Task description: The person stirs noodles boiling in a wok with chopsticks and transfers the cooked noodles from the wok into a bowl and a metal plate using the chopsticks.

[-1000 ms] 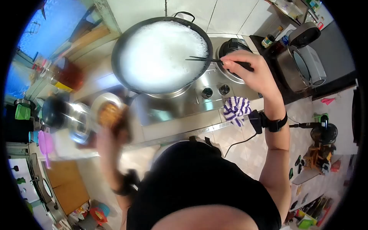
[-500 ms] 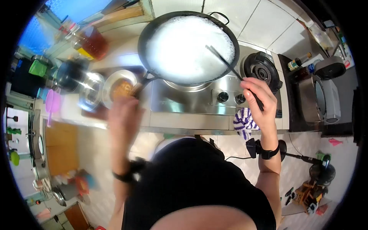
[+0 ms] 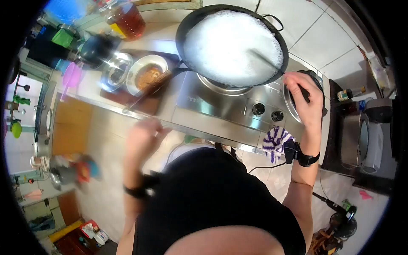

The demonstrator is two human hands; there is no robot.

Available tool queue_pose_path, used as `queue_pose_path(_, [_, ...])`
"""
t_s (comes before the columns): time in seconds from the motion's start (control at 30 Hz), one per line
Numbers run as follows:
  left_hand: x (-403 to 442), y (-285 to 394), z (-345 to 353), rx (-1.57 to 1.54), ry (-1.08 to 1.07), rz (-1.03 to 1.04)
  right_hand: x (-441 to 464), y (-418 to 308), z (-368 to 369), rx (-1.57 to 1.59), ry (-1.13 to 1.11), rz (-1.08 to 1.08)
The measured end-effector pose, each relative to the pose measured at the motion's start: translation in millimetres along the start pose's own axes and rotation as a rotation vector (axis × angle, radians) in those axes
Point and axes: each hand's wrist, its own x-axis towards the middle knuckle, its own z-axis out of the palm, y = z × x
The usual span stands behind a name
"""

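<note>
A black wok (image 3: 187,59) sits on the stove, filled with foamy white liquid (image 3: 229,46). Its wooden handle (image 3: 155,85) points toward the lower left. My right hand (image 3: 307,95) is closed around a dark long-handled utensil (image 3: 272,63), whose far end dips into the liquid; its exact kind is unclear. Smeared by motion, my left hand (image 3: 146,134) hovers in front of the counter edge, apart from the wok handle, and its fingers cannot be made out.
Left of the stove, a bowl of orange-brown food (image 3: 148,76) and a clear bowl (image 3: 116,72) rest on a brown board (image 3: 127,98). A striped cloth (image 3: 277,142) hangs near the stove knobs (image 3: 258,109). Behind stands a jug of reddish-brown liquid (image 3: 127,23).
My left hand has moved back from the wok handle toward my body. My right hand sits closer to the wok's rim, with the utensil deeper in the liquid. The view has shifted and tilted.
</note>
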Motion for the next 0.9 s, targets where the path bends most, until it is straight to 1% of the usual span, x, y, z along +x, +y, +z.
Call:
queue_pose_path(0.03, [-6, -3, 3, 0.015, -0.113, -0.025, 1, 2, 1, 0.011, -0.007, -0.002])
queue_pose_path(0.1, [-13, -2, 7, -0.006, -0.109, -0.048, -1, 7, 1, -0.065, -0.129, 0.014])
queue_pose_path(0.13, [-14, 0, 7, -0.015, -0.135, -0.069, -1, 5, 3, 0.005, -0.127, 0.089])
queue_pose_path(0.17, [-15, 3, 7, -0.026, -0.158, -0.088, -2, 5, 6, 0.006, -0.127, 0.091])
queue_pose_path(0.23, [-16, 7, 13, -0.061, -0.148, -0.118, -3, 7, 9, -0.023, 0.044, -0.078])
queue_pose_path(0.27, [-15, 9, 16, -0.096, -0.137, -0.149, -4, 7, 4, -0.050, -0.083, -0.076])
queue_pose_path(0.3, [-14, 9, 19, -0.098, -0.137, -0.140, -6, 6, 2, -0.019, -0.169, -0.014])
queue_pose_path(0.37, [-7, 10, 27, -0.100, -0.246, -0.103, -9, 2, -1, 0.015, -0.132, -0.003])
queue_pose_path(0.4, [0, 13, 30, -0.103, -0.247, -0.091, -10, 2, -4, 0.006, -0.125, 0.001])
queue_pose_path(0.47, [19, 22, 39, -0.061, -0.352, 0.068, -12, 0, -11, -0.069, 0.027, -0.093])
queue_pose_path(0.5, [27, 25, 48, -0.062, -0.350, 0.077, -15, 0, -14, -0.076, 0.032, -0.093])
queue_pose_path(0.57, [44, 33, 69, -0.088, -0.383, 0.217, -21, 0, -18, 0.034, 0.165, -0.069])
queue_pose_path(0.6, [54, 42, 77, -0.090, -0.385, 0.226, -23, -3, -22, -0.012, 0.138, -0.112])
queue_pose_path(0.63, [64, 52, 85, -0.031, -0.484, 0.286, -26, -1, -26, -0.102, 0.039, -0.142])
queue_pose_path(0.67, [74, 63, 95, 0.028, -0.583, 0.348, -29, -1, -27, -0.074, 0.027, -0.125])
queue_pose_path(0.7, [85, 75, 107, 0.023, -0.591, 0.362, -32, -3, -27, -0.047, 0.014, -0.105])
queue_pose_path(0.77, [105, 99, 133, 0.035, -0.666, 0.458, -37, -2, -30, -0.072, 0.071, -0.138])
queue_pose_path(0.8, [111, 110, 148, 0.035, -0.664, 0.472, -38, -5, -31, -0.053, 0.117, -0.122])
queue_pose_path(0.83, [116, 120, 165, 0.017, -0.592, 0.456, -40, -6, -34, -0.034, 0.162, -0.105])
queue_pose_path(0.87, [120, 128, 181, 0.000, -0.518, 0.440, -42, -4, -37, -0.043, 0.158, -0.121])
queue_pose_path(0.9, [124, 132, 202, 0.000, -0.512, 0.453, -44, -4, -39, -0.066, 0.149, -0.134])
